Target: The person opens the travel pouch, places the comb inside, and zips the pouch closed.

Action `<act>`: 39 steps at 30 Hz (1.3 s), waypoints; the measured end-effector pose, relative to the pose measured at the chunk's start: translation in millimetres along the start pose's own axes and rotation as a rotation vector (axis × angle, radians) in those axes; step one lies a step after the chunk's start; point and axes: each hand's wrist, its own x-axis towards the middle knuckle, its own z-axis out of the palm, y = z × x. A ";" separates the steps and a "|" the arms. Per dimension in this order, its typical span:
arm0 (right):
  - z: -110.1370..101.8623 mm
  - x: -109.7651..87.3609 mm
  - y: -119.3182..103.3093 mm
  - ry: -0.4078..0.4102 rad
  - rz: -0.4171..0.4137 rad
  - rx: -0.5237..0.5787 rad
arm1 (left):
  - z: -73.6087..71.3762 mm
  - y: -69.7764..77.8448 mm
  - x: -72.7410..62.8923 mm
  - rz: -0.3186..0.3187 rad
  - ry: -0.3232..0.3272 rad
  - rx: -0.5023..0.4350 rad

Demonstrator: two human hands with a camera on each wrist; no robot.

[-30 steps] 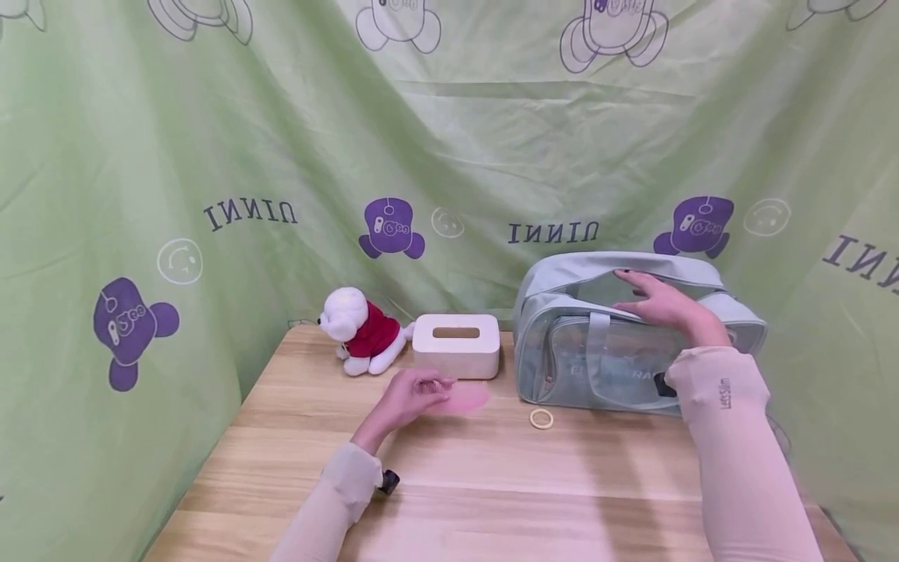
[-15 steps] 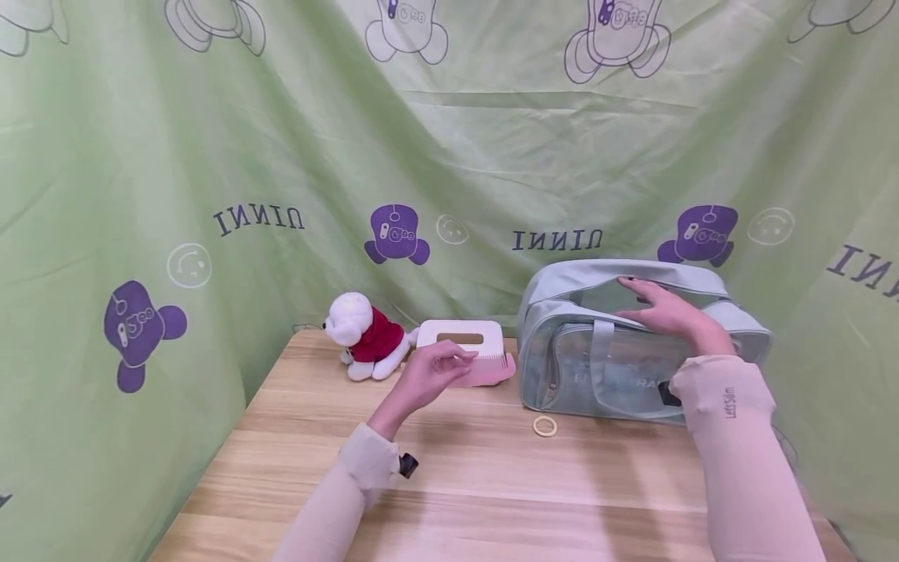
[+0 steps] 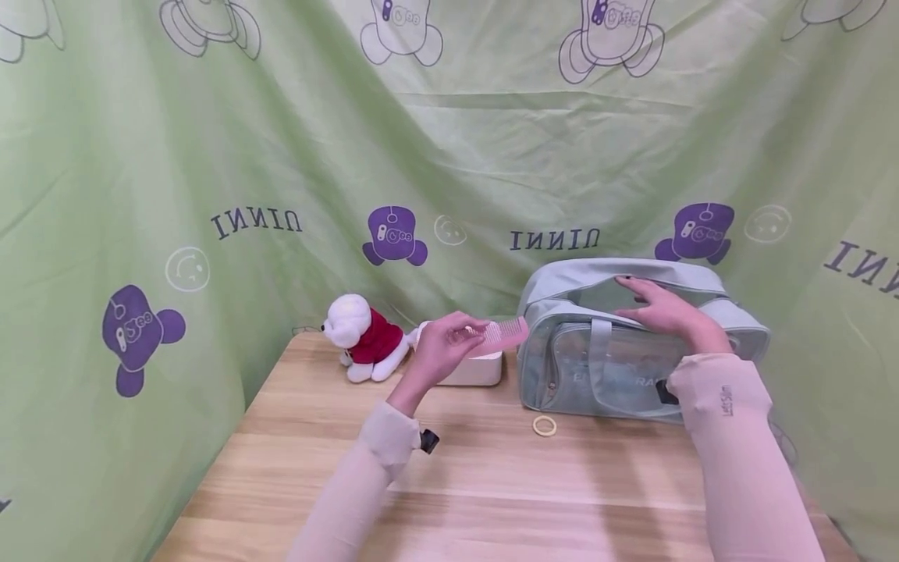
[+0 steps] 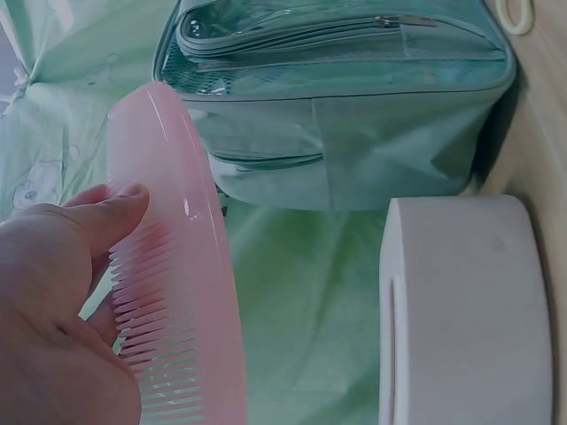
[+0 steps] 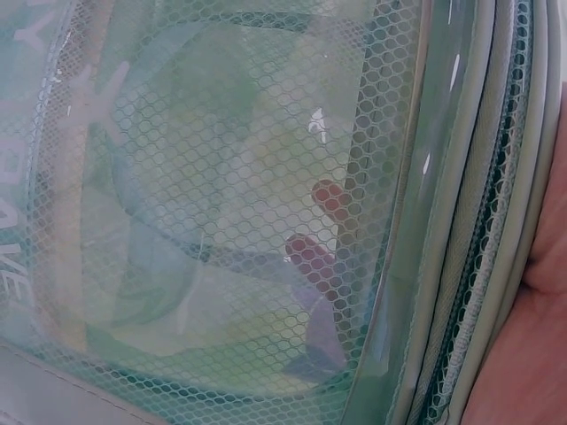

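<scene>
In the head view my left hand (image 3: 442, 347) pinches a pink comb (image 3: 504, 336) by one part, raised over the table and overlapping the white tissue box. The left wrist view has the comb upright, its teeth facing the palm and the thumb laid across it. My right hand (image 3: 667, 316) is at the open top of a pale green, see-through travel bag (image 3: 632, 359), fingers extended and spread from the thumb. Through the bag's mesh (image 5: 257, 150), two fingertips (image 5: 330, 200) show in the right wrist view.
A white plush dog in a red shirt (image 3: 375, 337) sits at the table's back left, beside the white tissue box (image 3: 472, 375). A small cream ring (image 3: 544, 425) lies before the bag. Green printed cloth (image 3: 463, 156) hangs behind the wooden table (image 3: 337, 437).
My left hand has lifted the comb from near the tabletop and carried it up and rightward, toward the bag. The right hand has stayed at the bag's opening.
</scene>
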 end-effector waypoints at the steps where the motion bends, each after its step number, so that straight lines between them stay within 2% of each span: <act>1: -0.4 0.5 -0.3 0.000 -0.001 0.000 | 0.3 1.2 4.5 0.005 0.006 0.015; 5: -1.9 2.0 -0.2 0.000 0.003 -0.003 | 2.0 6.9 24.1 0.006 0.022 0.053; 9: -2.3 4.1 0.5 -0.011 0.006 -0.003 | 6.1 13.6 43.1 0.002 0.032 0.054; 15: -6.8 3.3 -1.5 -0.004 0.006 -0.016 | 19.4 26.6 71.0 0.055 0.050 0.063; 20: -9.3 2.3 -2.4 -0.005 0.017 -0.013 | 32.9 36.3 87.6 0.064 0.064 0.062; 28: -5.3 4.5 -1.3 -0.009 0.014 0.005 | 48.3 38.5 96.2 0.021 0.086 0.103; 33: -3.3 3.4 -2.2 -0.005 0.012 -0.002 | 56.4 34.6 99.3 0.018 0.099 0.135; 39: -2.4 2.9 -0.3 0.010 0.008 -0.015 | 64.0 33.8 101.7 0.019 0.095 0.128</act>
